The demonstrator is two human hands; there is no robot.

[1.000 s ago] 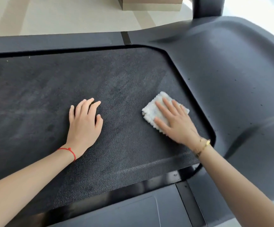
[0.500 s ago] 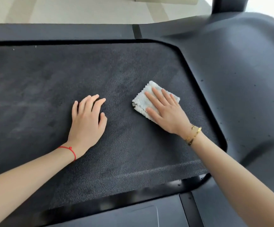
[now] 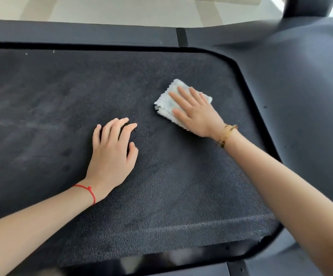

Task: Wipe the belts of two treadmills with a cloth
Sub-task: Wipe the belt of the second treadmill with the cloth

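Right hand (image 3: 196,112) lies flat on the white cloth (image 3: 168,100) at centre-right of the frame, fingers straight and spread, pressing it onto the dark textured belt (image 3: 171,186) rather than gripping it. Cloth is folded into a small pad, its upper-left corner poking out past the fingertips. Left hand (image 3: 111,154) rests on the belt at centre frame, fingers relaxed and holding nothing, just bracing.

Step in hand looks like wiping the belt end near the curved dark housing (image 3: 293,96) on the right. To do it well: keep the palm flat so the whole pad bears down, work in overlapping strokes, and carry them towards the left of the frame, where pale smudgy streaks (image 3: 22,124) show on the belt (dust or just glare, hard to say at this angle). Run the pad along the rounded rim gap too, since grit would collect there. Refold when the face looks grey.

Containers: none in view, no bucket, bottle or tray. Only pale floor (image 3: 121,8) at the top edge and a blurred dark upright (image 3: 299,6) at upper right.
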